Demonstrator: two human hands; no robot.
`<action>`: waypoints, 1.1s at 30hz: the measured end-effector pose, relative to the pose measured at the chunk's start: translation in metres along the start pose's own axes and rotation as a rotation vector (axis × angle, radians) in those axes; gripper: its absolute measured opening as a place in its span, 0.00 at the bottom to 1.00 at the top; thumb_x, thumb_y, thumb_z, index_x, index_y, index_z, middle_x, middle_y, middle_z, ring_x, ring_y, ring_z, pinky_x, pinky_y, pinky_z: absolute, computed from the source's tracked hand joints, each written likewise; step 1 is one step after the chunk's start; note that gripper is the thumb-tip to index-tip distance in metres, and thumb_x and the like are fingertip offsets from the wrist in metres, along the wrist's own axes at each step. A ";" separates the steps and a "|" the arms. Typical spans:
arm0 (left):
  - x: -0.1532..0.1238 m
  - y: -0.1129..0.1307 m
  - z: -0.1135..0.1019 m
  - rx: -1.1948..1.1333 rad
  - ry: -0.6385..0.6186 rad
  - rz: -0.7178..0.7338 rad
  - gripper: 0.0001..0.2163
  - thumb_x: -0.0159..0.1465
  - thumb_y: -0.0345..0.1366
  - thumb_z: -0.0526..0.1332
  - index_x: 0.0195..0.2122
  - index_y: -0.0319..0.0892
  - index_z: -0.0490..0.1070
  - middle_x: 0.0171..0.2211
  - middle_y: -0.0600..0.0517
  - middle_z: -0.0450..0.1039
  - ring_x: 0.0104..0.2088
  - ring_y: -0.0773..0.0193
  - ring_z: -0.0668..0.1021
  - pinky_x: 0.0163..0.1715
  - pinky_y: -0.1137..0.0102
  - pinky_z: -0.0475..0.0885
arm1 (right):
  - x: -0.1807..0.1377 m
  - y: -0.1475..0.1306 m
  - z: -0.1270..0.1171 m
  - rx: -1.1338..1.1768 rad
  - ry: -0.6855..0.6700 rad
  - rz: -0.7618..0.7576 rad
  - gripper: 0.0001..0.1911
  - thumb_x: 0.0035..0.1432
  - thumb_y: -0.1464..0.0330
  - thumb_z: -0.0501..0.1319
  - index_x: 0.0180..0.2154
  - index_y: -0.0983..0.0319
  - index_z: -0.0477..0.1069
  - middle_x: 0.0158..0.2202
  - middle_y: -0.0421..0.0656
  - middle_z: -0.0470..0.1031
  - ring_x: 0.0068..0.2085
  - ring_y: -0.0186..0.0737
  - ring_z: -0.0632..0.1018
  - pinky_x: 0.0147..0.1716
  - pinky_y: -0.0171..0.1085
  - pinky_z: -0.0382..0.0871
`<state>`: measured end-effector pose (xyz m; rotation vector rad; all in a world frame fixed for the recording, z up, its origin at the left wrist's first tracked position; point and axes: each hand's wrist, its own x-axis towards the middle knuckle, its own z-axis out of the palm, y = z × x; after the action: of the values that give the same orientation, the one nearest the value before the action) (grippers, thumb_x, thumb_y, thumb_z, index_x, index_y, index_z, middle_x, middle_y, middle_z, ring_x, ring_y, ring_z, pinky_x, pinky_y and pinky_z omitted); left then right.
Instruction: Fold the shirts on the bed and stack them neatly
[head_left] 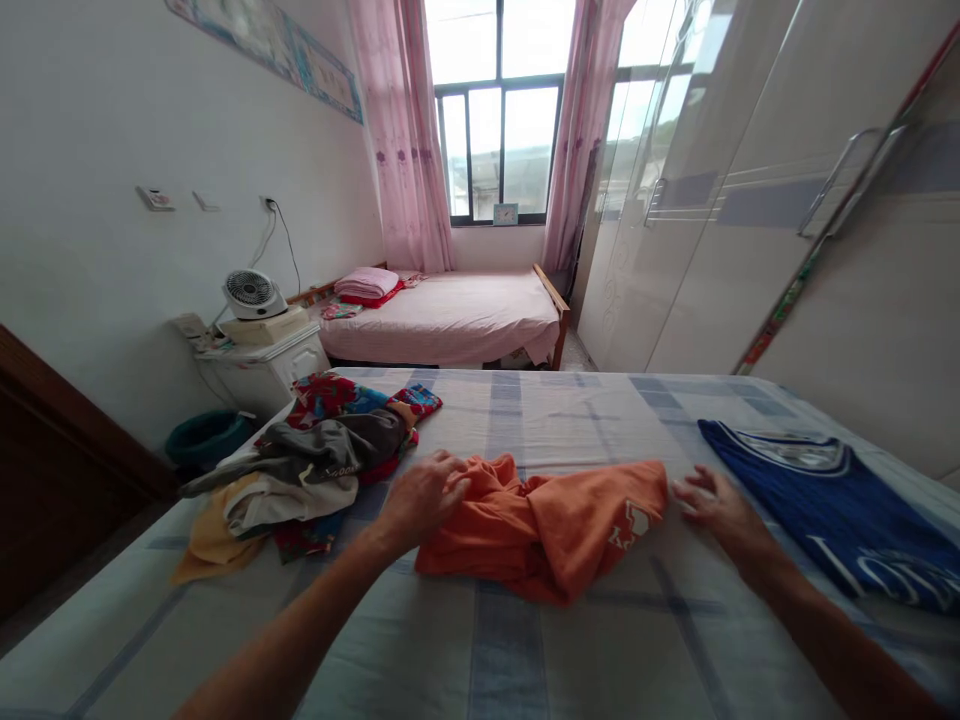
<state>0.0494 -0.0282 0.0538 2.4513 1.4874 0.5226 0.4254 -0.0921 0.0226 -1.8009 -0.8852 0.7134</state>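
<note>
A crumpled orange shirt (555,525) with a white logo lies in the middle of the checked bed sheet (525,650) in front of me. My left hand (422,495) is closed on the shirt's left end, fingers curled into the fabric. My right hand (716,505) rests at the shirt's right edge with its fingers stretched out, touching or nearly touching the cloth. To the right a blue jersey (832,505) with white trim lies spread flat. To the left sits a pile of mixed clothes (315,465), grey, yellow, white and patterned red.
A white nightstand (262,370) with a small fan (251,293) stands left of the bed, a teal bin (206,437) beside it. A second bed with pink sheets (450,315) sits under the window. A glossy wardrobe (750,200) lines the right wall.
</note>
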 end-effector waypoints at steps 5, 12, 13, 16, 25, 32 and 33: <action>0.016 0.017 0.025 0.137 -0.098 -0.073 0.13 0.60 0.43 0.55 0.43 0.45 0.70 0.41 0.47 0.74 0.42 0.57 0.75 0.36 0.70 0.66 | -0.013 -0.041 0.033 -0.485 -0.066 -0.567 0.20 0.56 0.59 0.53 0.47 0.62 0.67 0.47 0.48 0.70 0.42 0.42 0.75 0.43 0.40 0.68; 0.023 0.012 0.026 -0.015 0.038 -0.073 0.08 0.59 0.33 0.51 0.29 0.43 0.68 0.28 0.52 0.73 0.31 0.64 0.74 0.31 0.73 0.62 | -0.023 -0.049 0.101 -0.890 -0.446 -0.754 0.07 0.52 0.70 0.55 0.30 0.61 0.72 0.35 0.43 0.73 0.33 0.38 0.75 0.33 0.34 0.64; 0.026 0.011 0.019 -0.099 0.089 -0.071 0.08 0.59 0.33 0.51 0.29 0.42 0.68 0.27 0.53 0.72 0.29 0.65 0.73 0.30 0.73 0.63 | -0.019 -0.053 0.101 -0.867 -0.425 -0.769 0.07 0.51 0.72 0.54 0.28 0.61 0.71 0.32 0.42 0.73 0.32 0.37 0.75 0.33 0.33 0.63; 0.038 0.010 -0.012 -0.402 0.289 -0.050 0.08 0.58 0.35 0.51 0.29 0.41 0.68 0.24 0.55 0.68 0.25 0.67 0.70 0.27 0.74 0.63 | -0.004 -0.075 0.083 -0.614 -0.172 -0.816 0.08 0.52 0.72 0.53 0.31 0.60 0.70 0.32 0.42 0.73 0.33 0.37 0.74 0.36 0.34 0.64; 0.012 -0.012 -0.065 -0.799 0.378 -0.181 0.10 0.54 0.42 0.59 0.26 0.39 0.67 0.20 0.58 0.64 0.20 0.71 0.66 0.20 0.76 0.61 | 0.025 -0.040 -0.019 -0.229 0.195 -0.607 0.10 0.44 0.58 0.57 0.28 0.55 0.68 0.30 0.45 0.76 0.36 0.53 0.76 0.37 0.49 0.68; -0.031 -0.046 -0.029 -0.240 0.074 -0.237 0.14 0.60 0.45 0.53 0.32 0.40 0.72 0.26 0.52 0.71 0.28 0.63 0.74 0.31 0.71 0.68 | 0.034 0.042 -0.053 -0.500 0.090 -0.207 0.16 0.45 0.57 0.55 0.34 0.58 0.72 0.28 0.45 0.76 0.30 0.50 0.76 0.34 0.50 0.69; -0.034 -0.047 -0.026 -0.203 0.094 -0.215 0.15 0.60 0.46 0.53 0.36 0.41 0.73 0.33 0.50 0.73 0.34 0.60 0.75 0.36 0.69 0.69 | 0.033 0.037 -0.050 -0.510 0.104 -0.256 0.17 0.46 0.57 0.55 0.36 0.59 0.72 0.31 0.46 0.77 0.32 0.49 0.77 0.36 0.49 0.69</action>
<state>-0.0133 -0.0366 0.0544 2.1103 1.6227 0.7140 0.4926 -0.1001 0.0032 -2.0876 -1.2802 0.2356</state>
